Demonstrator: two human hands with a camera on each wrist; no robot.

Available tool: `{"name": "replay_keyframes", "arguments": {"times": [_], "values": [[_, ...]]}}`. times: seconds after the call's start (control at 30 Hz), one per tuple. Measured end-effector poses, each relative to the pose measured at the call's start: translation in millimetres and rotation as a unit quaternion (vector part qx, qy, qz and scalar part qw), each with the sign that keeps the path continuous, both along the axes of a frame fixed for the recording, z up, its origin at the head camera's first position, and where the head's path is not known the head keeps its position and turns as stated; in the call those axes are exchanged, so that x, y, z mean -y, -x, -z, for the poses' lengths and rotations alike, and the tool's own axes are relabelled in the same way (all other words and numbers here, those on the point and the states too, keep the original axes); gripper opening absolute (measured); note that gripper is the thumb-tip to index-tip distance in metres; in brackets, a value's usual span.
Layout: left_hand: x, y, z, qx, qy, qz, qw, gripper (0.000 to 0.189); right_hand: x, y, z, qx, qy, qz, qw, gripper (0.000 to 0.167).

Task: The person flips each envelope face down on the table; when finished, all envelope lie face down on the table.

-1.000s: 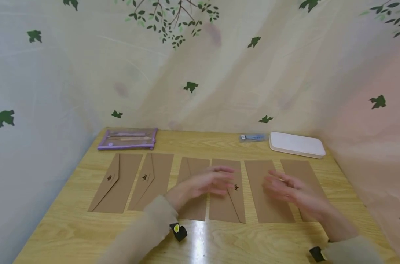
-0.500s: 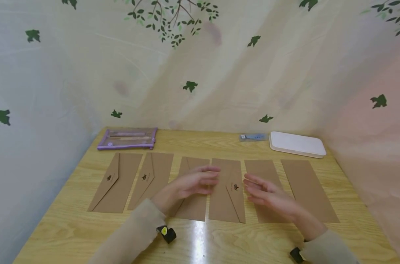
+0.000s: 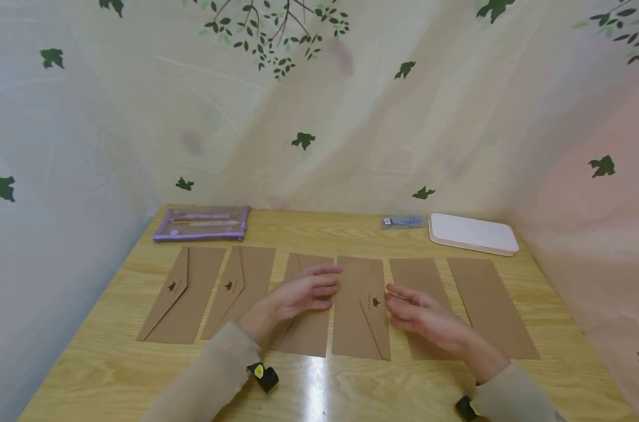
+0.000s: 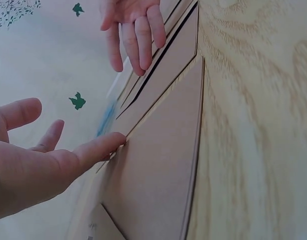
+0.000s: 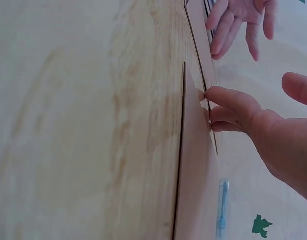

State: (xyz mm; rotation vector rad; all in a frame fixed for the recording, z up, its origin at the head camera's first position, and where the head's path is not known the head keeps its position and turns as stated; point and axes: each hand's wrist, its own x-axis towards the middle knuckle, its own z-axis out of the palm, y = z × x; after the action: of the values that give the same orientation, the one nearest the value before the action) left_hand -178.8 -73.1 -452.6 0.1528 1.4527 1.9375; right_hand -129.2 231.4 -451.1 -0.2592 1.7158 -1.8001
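Observation:
Several flat brown envelopes lie in a row across the wooden table. One near the middle, an envelope with a crown print [image 3: 358, 305], has a hand on each side of it. My left hand [image 3: 303, 296] is over the envelope to its left [image 3: 306, 340], fingers relaxed and reaching toward the narrow gap. From the other side my right hand [image 3: 427, 319], loosely extended, covers part of a plain envelope [image 3: 416, 271], its fingertips right by the crown-printed envelope's edge. Both palms face inward and neither hand holds anything. In the left wrist view, a left fingertip [image 4: 118, 140] overlaps an envelope edge.
At the table's back left lies a clear pencil pouch with purple trim [image 3: 200, 237]. A blue item in clear packaging [image 3: 403, 221] and a white case [image 3: 474, 233] are at the back right. Two crown-printed envelopes sit far left; a plain envelope [image 3: 495, 310] is far right.
Both hands have moved left, the right one farther, from over the two right-hand envelopes to beside the crown-printed one. The envelopes have stayed in place.

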Motion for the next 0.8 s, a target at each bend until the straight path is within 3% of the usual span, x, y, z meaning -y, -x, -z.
{"name": "replay_keyframes", "arguments": {"times": [0.3, 0.8], "values": [[5.6, 1.7, 3.0, 0.014, -0.017, -0.001, 0.9997, 0.051, 2.8, 3.1, -2.6, 0.041, 0.042, 0.015, 0.9982, 0.073], [4.2, 1.8, 9.2, 0.027, -0.043, -0.015, 0.9986, 0.051, 0.4, 7.1, -2.9, 0.058, 0.046, 0.016, 0.9971, 0.073]]}}
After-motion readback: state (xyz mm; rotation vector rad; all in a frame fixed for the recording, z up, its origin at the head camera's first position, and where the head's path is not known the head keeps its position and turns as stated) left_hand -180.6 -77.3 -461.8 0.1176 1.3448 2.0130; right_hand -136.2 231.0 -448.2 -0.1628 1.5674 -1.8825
